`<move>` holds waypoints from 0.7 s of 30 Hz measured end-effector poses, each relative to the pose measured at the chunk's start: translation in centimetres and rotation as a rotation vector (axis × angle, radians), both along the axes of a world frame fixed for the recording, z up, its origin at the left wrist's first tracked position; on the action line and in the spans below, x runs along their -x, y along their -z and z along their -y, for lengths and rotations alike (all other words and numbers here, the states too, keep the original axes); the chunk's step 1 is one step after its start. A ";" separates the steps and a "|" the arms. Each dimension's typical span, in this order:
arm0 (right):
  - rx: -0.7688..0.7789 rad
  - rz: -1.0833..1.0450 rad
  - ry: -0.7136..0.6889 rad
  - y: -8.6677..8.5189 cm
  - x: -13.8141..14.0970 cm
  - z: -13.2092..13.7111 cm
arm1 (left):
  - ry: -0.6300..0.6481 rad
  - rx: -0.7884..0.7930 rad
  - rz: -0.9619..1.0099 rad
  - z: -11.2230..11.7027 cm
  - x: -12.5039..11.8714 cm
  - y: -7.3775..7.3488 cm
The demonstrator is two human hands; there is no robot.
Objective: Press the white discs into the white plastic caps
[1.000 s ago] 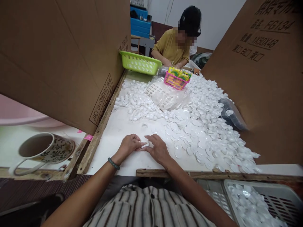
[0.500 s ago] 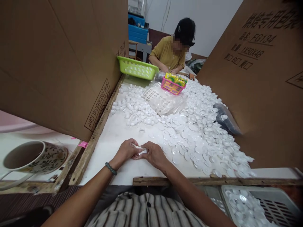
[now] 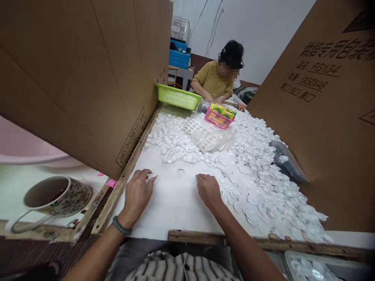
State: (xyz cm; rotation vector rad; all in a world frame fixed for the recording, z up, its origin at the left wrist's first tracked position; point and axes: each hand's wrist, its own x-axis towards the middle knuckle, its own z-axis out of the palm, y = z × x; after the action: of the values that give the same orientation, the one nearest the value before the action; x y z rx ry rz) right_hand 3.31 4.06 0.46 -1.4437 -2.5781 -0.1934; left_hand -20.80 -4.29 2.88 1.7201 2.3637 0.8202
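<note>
My left hand (image 3: pixel 138 192) is on the left of the white tabletop, thumb and fingers curled around a small white round piece (image 3: pixel 152 178) that is partly hidden. To its right, my right hand (image 3: pixel 209 190) has its fingers closed at the edge of a thin white disc (image 3: pixel 192 178). Beyond and between the hands, a single small white cap-like piece (image 3: pixel 181 170) lies on the table. Many white discs (image 3: pixel 244 187) are heaped just right of my right hand, and small rounded white pieces (image 3: pixel 172 144) lie farther back.
Tall cardboard sheets (image 3: pixel 88 78) stand on both sides. At the back are a green basket (image 3: pixel 178 97), a pink basket (image 3: pixel 218 119) of yellow boxes and a plastic bag (image 3: pixel 202 134). A co-worker (image 3: pixel 215 82) sits opposite. A floral mug (image 3: pixel 58 195) stands at left; wooden strips (image 3: pixel 196 236) edge the table.
My hands were together over a white piece and have now parted, the left going left and the right going right. The camera view has also shifted slightly.
</note>
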 end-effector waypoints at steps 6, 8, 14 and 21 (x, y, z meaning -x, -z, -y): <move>-0.143 -0.101 -0.262 0.5 1.8 3.2 | 0.268 -0.060 0.178 0.5 -3.5 1.8; -0.079 -0.148 -0.374 0.3 2.9 3.6 | 0.341 0.010 0.220 0.3 -4.0 2.5; 0.078 -0.196 -0.312 -0.7 5.3 -1.1 | 0.409 0.056 0.242 -0.2 -4.4 3.2; 0.335 -0.332 -0.146 -0.6 5.4 -3.8 | 0.396 -0.013 0.245 -0.9 -5.0 3.3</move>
State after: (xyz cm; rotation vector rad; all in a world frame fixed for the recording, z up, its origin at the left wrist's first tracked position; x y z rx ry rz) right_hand -2.05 7.87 1.04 -1.2433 -2.4989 0.4787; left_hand -15.76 -3.41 -0.46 1.8798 1.7869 0.9134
